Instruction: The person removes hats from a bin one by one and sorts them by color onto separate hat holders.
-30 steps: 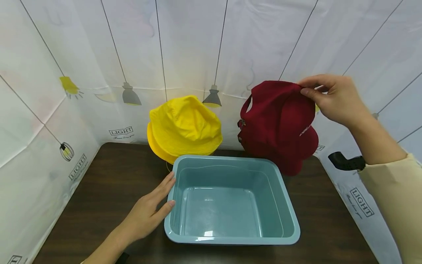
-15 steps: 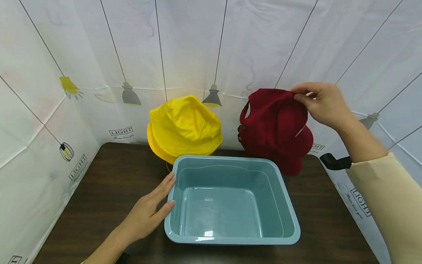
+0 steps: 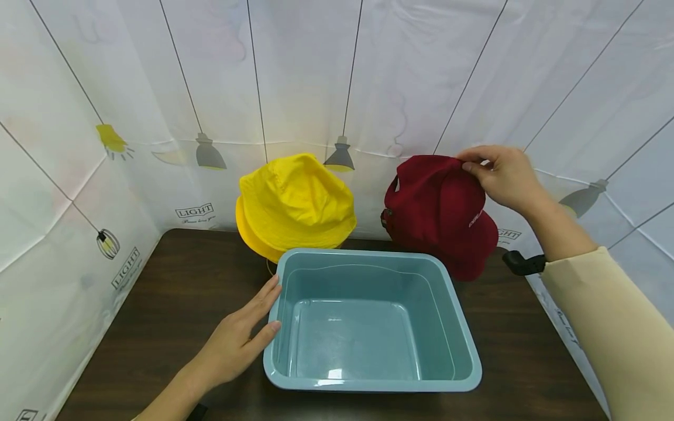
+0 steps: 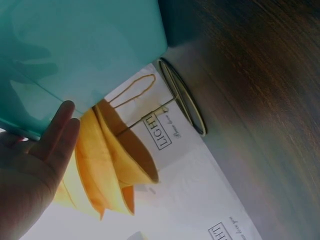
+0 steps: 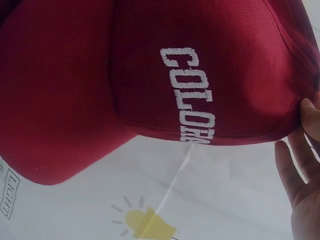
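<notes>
My right hand (image 3: pixel 505 178) pinches the top of a dark red baseball cap (image 3: pixel 437 210) between thumb and fingers, behind the right part of a blue-grey plastic basin (image 3: pixel 371 386). White embroidered letters (image 5: pixel 187 95) show on the cap's front in the right wrist view. Whatever is beneath the cap is hidden. My left hand (image 3: pixel 234 342) lies with straight fingers against the basin's left rim. To the left of the cap is a yellow bucket hat (image 3: pixel 297 202), raised on a thin wire stand (image 4: pixel 182 97) whose ring foot rests on the table.
The basin stands on a dark wooden table (image 3: pixel 174 292), with bare inner walls and floor. A white curtain (image 3: pixel 295 76) printed with lamps hangs behind and along both sides. A cord loop (image 4: pixel 142 90) dangles from the yellow hat.
My right hand has moved down and somewhat left, and the top of the red cap has sunk with it. The left hand, basin and yellow hat stay put.
</notes>
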The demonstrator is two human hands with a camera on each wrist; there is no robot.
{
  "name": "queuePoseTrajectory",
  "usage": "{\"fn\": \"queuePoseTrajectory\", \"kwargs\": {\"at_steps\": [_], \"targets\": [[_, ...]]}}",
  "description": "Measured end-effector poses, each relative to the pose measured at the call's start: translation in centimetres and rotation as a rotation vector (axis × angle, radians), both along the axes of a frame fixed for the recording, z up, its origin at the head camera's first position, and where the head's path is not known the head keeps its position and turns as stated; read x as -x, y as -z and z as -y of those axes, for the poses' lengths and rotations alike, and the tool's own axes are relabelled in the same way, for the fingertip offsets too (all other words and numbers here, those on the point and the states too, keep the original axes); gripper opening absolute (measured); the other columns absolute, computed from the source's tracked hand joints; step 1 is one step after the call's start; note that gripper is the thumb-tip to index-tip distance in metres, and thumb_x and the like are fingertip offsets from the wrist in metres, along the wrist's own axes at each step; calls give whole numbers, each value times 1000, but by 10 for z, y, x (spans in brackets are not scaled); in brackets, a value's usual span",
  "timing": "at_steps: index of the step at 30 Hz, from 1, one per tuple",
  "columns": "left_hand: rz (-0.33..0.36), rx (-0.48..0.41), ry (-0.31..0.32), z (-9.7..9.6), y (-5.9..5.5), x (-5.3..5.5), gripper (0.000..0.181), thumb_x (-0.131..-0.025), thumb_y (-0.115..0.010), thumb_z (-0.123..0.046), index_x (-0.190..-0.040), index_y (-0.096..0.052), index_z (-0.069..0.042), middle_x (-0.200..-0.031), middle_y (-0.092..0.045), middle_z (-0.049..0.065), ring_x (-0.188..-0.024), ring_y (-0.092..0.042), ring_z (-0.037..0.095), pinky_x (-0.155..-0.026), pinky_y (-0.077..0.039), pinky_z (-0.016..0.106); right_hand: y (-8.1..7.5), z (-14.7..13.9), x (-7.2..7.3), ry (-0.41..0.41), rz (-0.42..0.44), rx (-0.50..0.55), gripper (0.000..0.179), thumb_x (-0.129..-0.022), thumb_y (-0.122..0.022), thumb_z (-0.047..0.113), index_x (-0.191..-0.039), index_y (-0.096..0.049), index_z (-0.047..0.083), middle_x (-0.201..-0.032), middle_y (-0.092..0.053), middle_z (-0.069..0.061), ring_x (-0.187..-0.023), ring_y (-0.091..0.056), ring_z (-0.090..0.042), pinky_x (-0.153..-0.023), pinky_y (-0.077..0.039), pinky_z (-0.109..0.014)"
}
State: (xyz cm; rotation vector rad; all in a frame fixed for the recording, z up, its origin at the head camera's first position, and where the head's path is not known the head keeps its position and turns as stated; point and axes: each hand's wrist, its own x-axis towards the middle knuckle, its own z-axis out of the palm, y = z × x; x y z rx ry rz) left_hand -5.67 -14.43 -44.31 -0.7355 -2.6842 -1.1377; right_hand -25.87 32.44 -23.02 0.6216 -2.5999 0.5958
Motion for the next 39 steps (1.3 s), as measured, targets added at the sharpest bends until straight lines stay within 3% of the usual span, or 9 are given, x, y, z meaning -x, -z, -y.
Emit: {"fn": "queuePoseTrajectory", "kwargs": {"at_steps": [4,11,13,20,34,39], "targets": [[2,-1,-3,0,-1,0,62,-110,-56,-32,-165,-35,-14,-173,-22,-2,-151,-38,26,-112,-41,55,6,-2,4,3,-7,11,21,-99,-69,1,-116,-79,5,-112,-76,-18,-85,-67,-30,-62,-41,-7],[6,-1,-5,-1,-1,-1,62,-110,-56,-32,-165,-35,-14,-173,-22,-3,-151,-38,26,-112,-41,55,17,-5,8,5,-22,14,22,-96,-71,-3,-115,-80,5,-108,-77,-16,-77,-58,-1,-63,-41,-8],[5,-2,-6,-1,0,-1,61,-110,-56,-32,-165,-35,-14,-173,-22,-3,-151,-37,26,-113,-40,55,19,-6,10,-1,-21,17,23,-97,-71,-2,-116,-80,6,-110,-77,-16,-81,-59,-3,-65,-41,-7],[2,-7,-4,-1,0,-1,61,-109,-56,-31,-165,-36,-13,-173,-23,-3,-151,-38,27,-112,-41,55,27,-11,11,5,35,43,26,-99,-68,-1,-122,-78,5,-121,-74,-18,-101,-66,-31,-71,-41,-6],[-2,-12,-3,-1,1,0,61,-109,-56,-31,-165,-35,-14,-173,-22,-3,-151,-38,26,-112,-41,54,42,-19,16,90,139,51,29,-103,-64,5,-131,-72,1,-123,-71,-25,-106,-67,-43,-66,-39,-2],[-6,-13,-2,-1,2,0,61,-109,-56,-30,-165,-35,-14,-173,-22,-3,-151,-38,26,-113,-41,54,47,-19,17,90,127,56,28,-103,-64,5,-129,-72,1,-122,-71,-26,-105,-67,-43,-66,-37,-2]]}}
